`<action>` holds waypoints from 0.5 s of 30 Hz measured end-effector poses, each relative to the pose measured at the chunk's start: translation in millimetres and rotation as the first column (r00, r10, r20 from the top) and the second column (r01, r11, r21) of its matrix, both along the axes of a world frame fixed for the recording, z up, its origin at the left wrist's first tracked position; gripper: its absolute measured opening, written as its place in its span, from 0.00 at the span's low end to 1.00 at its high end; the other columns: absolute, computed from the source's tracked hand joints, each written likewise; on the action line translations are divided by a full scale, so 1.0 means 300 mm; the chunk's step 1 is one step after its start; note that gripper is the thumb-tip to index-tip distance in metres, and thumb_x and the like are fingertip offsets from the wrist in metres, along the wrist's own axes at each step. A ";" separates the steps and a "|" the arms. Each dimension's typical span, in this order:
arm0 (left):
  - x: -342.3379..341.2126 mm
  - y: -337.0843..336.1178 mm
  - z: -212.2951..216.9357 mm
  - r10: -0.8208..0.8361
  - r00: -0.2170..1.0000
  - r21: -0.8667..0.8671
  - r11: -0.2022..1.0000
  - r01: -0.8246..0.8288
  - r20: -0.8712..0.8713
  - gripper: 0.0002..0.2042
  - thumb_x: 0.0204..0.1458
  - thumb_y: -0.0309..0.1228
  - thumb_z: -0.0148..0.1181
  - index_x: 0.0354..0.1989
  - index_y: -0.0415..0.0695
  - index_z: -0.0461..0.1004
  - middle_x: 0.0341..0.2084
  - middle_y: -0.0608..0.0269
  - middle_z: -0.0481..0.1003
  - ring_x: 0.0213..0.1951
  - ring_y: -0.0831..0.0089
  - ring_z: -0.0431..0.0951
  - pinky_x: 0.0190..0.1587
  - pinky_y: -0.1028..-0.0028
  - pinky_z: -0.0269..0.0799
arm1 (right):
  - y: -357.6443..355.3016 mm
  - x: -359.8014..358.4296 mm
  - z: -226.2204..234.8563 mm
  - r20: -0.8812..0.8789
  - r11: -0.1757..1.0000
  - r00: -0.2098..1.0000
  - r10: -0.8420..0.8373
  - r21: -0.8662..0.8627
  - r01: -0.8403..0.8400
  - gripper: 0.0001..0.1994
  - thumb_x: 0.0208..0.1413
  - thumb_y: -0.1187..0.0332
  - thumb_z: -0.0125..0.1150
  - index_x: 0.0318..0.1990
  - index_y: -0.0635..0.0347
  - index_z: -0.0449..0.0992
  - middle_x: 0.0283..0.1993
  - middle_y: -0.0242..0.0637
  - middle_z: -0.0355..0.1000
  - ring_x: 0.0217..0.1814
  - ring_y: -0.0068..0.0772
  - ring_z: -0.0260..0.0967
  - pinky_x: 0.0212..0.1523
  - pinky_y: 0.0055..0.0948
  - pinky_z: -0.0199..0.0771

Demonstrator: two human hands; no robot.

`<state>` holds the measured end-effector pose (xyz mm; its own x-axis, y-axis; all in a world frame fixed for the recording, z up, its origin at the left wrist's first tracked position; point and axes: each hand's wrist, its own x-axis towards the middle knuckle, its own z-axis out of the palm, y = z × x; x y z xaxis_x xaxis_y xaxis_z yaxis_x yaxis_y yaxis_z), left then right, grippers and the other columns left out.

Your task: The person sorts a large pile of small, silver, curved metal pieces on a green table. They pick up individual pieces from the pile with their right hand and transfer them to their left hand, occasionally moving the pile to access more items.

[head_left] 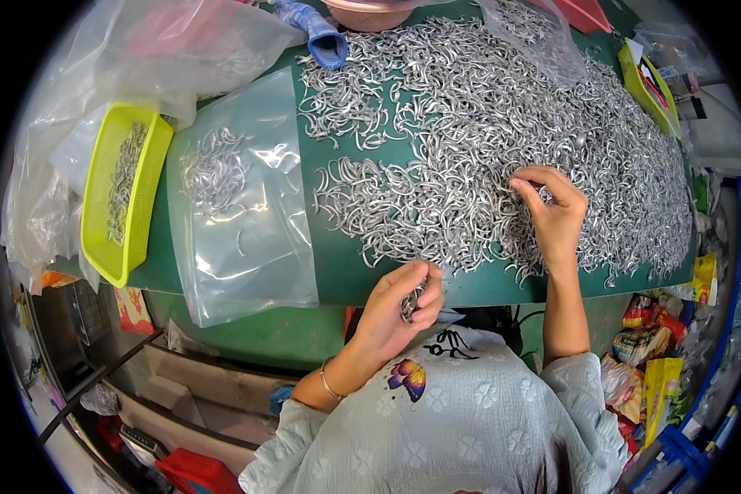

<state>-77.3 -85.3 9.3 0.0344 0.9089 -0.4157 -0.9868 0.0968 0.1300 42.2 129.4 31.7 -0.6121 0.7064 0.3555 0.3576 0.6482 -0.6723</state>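
Observation:
A broad heap of small curved silvery metal pieces [469,107] spreads over the green tabletop [337,272]. My left hand [393,309] is curled at the table's near edge, with several of these pieces in its fingers and palm. Above the near middle of the heap, my right hand [561,214] has thumb and forefinger pinched together. Whatever is between those fingertips, if anything, is too small to tell against the heap. To the left lies a flat clear plastic bag [247,272] with a small cluster of curved pieces [214,173] showing in its upper part.
Left of the bag stands a yellow-green basket [158,156] partly filled with metal pieces. Crumpled clear plastic [222,41] covers the far left. A blue cloth sleeve [328,49] and a pink basin [370,18] sit at the back. Another yellow-green basket [650,95] stands far right.

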 end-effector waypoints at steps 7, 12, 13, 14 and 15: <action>0.009 0.013 0.003 -0.033 0.999 0.019 0.999 0.033 0.009 0.11 0.64 0.36 0.45 0.42 0.41 0.70 0.21 0.68 0.60 0.19 0.81 0.56 0.17 0.83 0.49 | 0.008 0.042 -0.034 -0.105 0.977 0.993 -0.060 -0.212 0.036 0.06 0.48 0.82 0.63 0.34 0.66 0.79 0.36 0.38 0.77 0.38 0.28 0.75 0.40 0.24 0.73; 0.020 0.063 0.068 -0.022 0.999 -0.129 0.992 0.016 -0.046 0.13 0.63 0.35 0.46 0.49 0.41 0.70 0.30 0.62 0.68 0.32 0.74 0.69 0.33 0.78 0.67 | -0.127 0.053 0.038 -0.350 0.710 0.936 -0.038 -0.668 -0.221 0.06 0.48 0.82 0.63 0.35 0.67 0.79 0.38 0.39 0.77 0.39 0.29 0.74 0.43 0.27 0.73; 0.027 0.082 0.096 -0.017 0.996 -0.230 0.973 -0.003 -0.085 0.14 0.63 0.35 0.46 0.51 0.41 0.70 0.33 0.61 0.69 0.36 0.72 0.72 0.37 0.76 0.71 | -0.155 0.059 0.041 -0.354 0.689 0.934 0.052 -0.664 -0.290 0.06 0.48 0.82 0.63 0.35 0.67 0.79 0.38 0.40 0.77 0.40 0.30 0.74 0.44 0.28 0.73; 0.034 0.086 0.090 -0.002 0.997 -0.195 0.981 -0.013 -0.074 0.14 0.63 0.34 0.46 0.51 0.41 0.70 0.35 0.61 0.70 0.39 0.71 0.72 0.41 0.74 0.71 | -0.165 0.060 0.043 -0.266 0.783 0.932 0.246 -0.513 -0.353 0.07 0.46 0.81 0.64 0.35 0.66 0.80 0.38 0.40 0.77 0.40 0.32 0.74 0.45 0.31 0.72; 0.043 0.086 0.071 0.013 0.998 -0.161 0.987 -0.023 -0.063 0.14 0.63 0.34 0.46 0.52 0.41 0.69 0.38 0.60 0.71 0.42 0.70 0.73 0.45 0.72 0.71 | -0.167 0.047 0.050 -0.174 0.824 0.898 0.403 -0.358 -0.439 0.08 0.45 0.79 0.66 0.35 0.63 0.80 0.38 0.39 0.77 0.41 0.34 0.74 0.46 0.32 0.70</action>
